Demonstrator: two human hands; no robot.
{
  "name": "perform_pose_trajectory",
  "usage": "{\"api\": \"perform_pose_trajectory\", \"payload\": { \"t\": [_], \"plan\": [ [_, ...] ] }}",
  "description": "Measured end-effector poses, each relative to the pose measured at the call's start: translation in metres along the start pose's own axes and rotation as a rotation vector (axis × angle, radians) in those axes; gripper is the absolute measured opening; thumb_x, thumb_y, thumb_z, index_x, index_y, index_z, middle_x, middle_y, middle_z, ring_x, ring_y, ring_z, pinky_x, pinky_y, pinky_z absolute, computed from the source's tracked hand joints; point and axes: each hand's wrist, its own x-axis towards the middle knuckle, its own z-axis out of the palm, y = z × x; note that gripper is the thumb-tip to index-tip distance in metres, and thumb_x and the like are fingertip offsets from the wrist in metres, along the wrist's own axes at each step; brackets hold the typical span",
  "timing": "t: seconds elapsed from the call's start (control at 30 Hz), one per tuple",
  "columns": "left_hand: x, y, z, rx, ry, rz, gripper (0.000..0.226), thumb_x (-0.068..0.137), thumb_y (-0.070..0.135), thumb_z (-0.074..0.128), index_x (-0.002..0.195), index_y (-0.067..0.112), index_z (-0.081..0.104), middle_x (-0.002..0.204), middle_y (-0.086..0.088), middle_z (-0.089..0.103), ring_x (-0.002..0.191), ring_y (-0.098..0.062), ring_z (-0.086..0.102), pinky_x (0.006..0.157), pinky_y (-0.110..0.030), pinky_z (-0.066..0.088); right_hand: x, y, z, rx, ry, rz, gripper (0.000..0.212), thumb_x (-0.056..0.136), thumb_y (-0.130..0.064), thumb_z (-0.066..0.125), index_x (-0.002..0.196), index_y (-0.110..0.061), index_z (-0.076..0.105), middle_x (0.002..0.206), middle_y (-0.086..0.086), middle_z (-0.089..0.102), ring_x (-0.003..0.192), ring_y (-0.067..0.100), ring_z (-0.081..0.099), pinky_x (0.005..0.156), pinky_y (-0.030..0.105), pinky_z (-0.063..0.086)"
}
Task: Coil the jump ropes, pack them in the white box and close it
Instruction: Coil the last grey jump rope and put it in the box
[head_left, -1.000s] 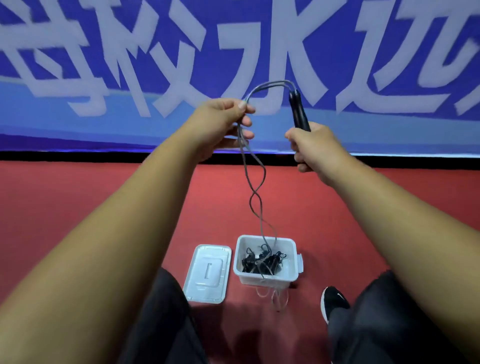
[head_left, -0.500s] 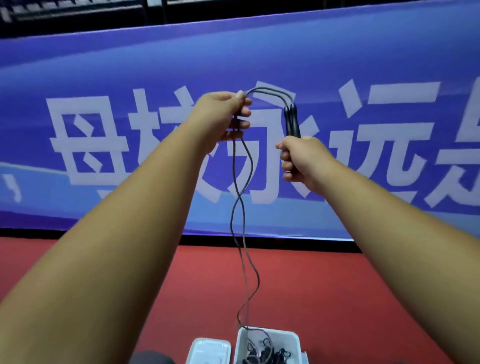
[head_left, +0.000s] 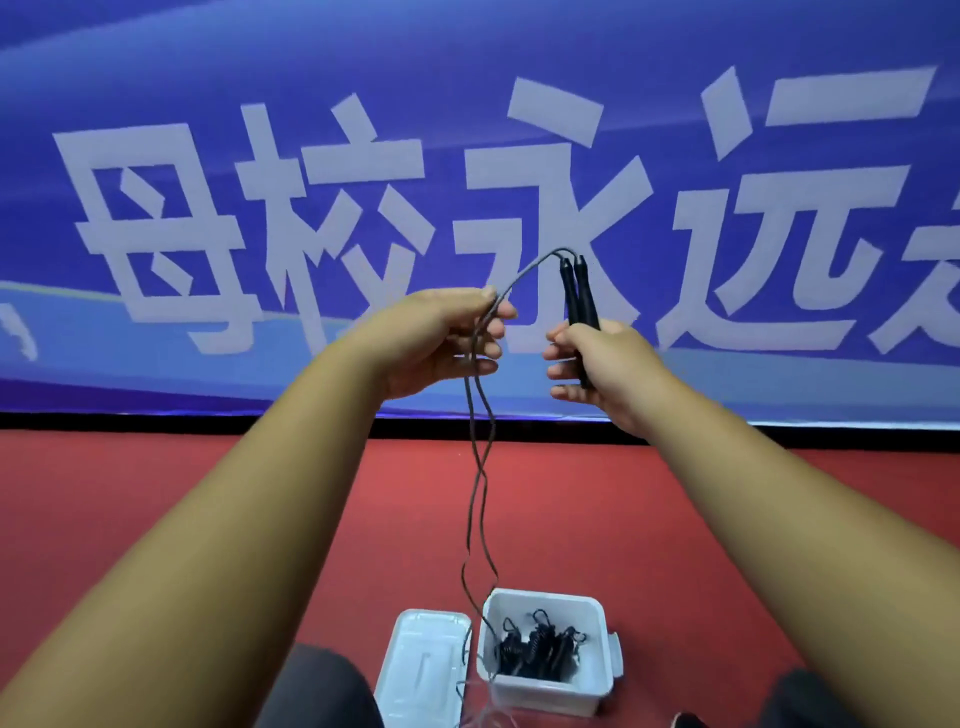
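Note:
My right hand (head_left: 597, 369) grips both black handles (head_left: 576, 291) of a jump rope, held upright at chest height. Its grey cord (head_left: 480, 467) arcs from the handle tops to my left hand (head_left: 447, 338), which pinches both strands between thumb and fingers. From there the doubled cord hangs down, twisting, to the open white box (head_left: 597, 618) on the floor. Black coiled ropes (head_left: 537, 649) lie inside the box. The cord's lower end trails over the box's left wall.
The box's white lid (head_left: 423, 665) lies flat on the red floor (head_left: 208, 509), just left of the box. A blue banner with large white characters (head_left: 311, 208) stands behind. My dark trouser legs frame the bottom of the view.
The view has tilted back down, so box and lid show fully again. My hands have drawn closer together, and the cord arc between them is shorter.

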Motion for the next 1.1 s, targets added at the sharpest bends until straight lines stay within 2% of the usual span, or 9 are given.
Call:
{"api": "perform_pose_trajectory", "payload": {
  "t": [0.07,0.27,0.47,0.57,0.63,0.7,0.8,0.97,1.1],
  "plan": [
    [0.006,-0.025,0.0,-0.056,0.002,-0.009,0.029,0.106,0.031,0.058,0.111,0.011,0.078,0.097,-0.002,0.071,0.082,-0.016,0.065,0.092,-0.037,0.059,0.005,0.026,0.0,0.019,-0.023,0.051,0.016,0.102,-0.019,0.059,0.109,-0.011,0.071,0.096,0.007,0.076,0.077,0.02,0.073,0.073,0.04,0.064],
    [0.024,-0.09,0.005,-0.133,-0.101,-0.099,0.031,0.102,0.022,0.064,0.13,0.014,0.071,0.092,-0.001,0.066,0.079,-0.013,0.063,0.087,-0.03,0.056,0.015,0.101,-0.001,0.132,-0.05,0.183,0.02,0.108,-0.013,0.051,0.116,-0.009,0.068,0.11,0.019,0.079,0.099,0.032,0.079,0.088,0.048,0.063],
    [0.037,-0.148,0.016,-0.205,-0.084,-0.216,0.025,0.097,0.009,0.065,0.121,0.005,0.071,0.095,-0.004,0.074,0.08,-0.011,0.071,0.08,-0.025,0.059,0.015,0.169,0.001,0.26,-0.062,0.3,0.025,0.108,-0.01,0.05,0.126,-0.001,0.066,0.111,0.019,0.079,0.104,0.037,0.077,0.096,0.053,0.06],
    [0.042,-0.169,0.019,-0.206,-0.07,-0.274,0.033,0.103,0.023,0.06,0.129,0.003,0.069,0.092,-0.002,0.073,0.081,-0.011,0.07,0.078,-0.025,0.059,0.013,0.199,0.006,0.324,-0.065,0.386,0.023,0.108,-0.01,0.05,0.124,-0.004,0.064,0.106,0.02,0.079,0.097,0.037,0.078,0.092,0.052,0.062],
    [0.045,-0.18,0.019,-0.183,-0.082,-0.327,0.041,0.106,0.036,0.055,0.13,0.005,0.068,0.091,-0.003,0.073,0.079,-0.014,0.07,0.074,-0.027,0.06,0.012,0.215,0.007,0.344,-0.083,0.441,0.024,0.107,-0.012,0.053,0.126,-0.004,0.064,0.11,0.022,0.077,0.103,0.042,0.077,0.087,0.051,0.064],
    [0.048,-0.189,0.019,-0.179,-0.101,-0.384,0.049,0.107,0.048,0.048,0.127,0.007,0.066,0.093,-0.007,0.074,0.079,-0.019,0.072,0.074,-0.031,0.061,0.013,0.225,0.008,0.353,-0.119,0.493,0.028,0.106,-0.017,0.056,0.127,-0.003,0.067,0.116,0.023,0.075,0.109,0.046,0.074,0.094,0.053,0.061],
    [0.051,-0.201,0.017,-0.201,-0.074,-0.447,0.063,0.106,0.063,0.034,0.12,0.008,0.063,0.096,-0.012,0.076,0.079,-0.023,0.074,0.072,-0.033,0.063,0.015,0.23,0.01,0.366,-0.131,0.562,0.028,0.107,-0.026,0.054,0.119,-0.006,0.068,0.11,0.019,0.076,0.11,0.046,0.074,0.102,0.058,0.056],
    [0.058,-0.22,0.006,-0.267,-0.027,-0.489,0.082,0.103,0.073,0.024,0.129,0.003,0.056,0.11,-0.021,0.076,0.092,-0.029,0.077,0.069,-0.035,0.063,0.015,0.235,0.013,0.359,-0.148,0.635,0.067,0.101,-0.067,0.051,0.124,-0.008,0.072,0.119,0.024,0.075,0.107,0.047,0.074,0.099,0.058,0.057],
    [0.065,-0.227,-0.003,-0.24,-0.036,-0.522,0.088,0.101,0.077,0.015,0.127,0.001,0.053,0.114,-0.026,0.074,0.097,-0.036,0.076,0.069,-0.036,0.061,0.015,0.238,0.017,0.325,-0.196,0.669,0.092,0.092,-0.086,0.042,0.128,-0.006,0.07,0.118,0.023,0.076,0.104,0.045,0.075,0.096,0.056,0.059]
  ]
}}
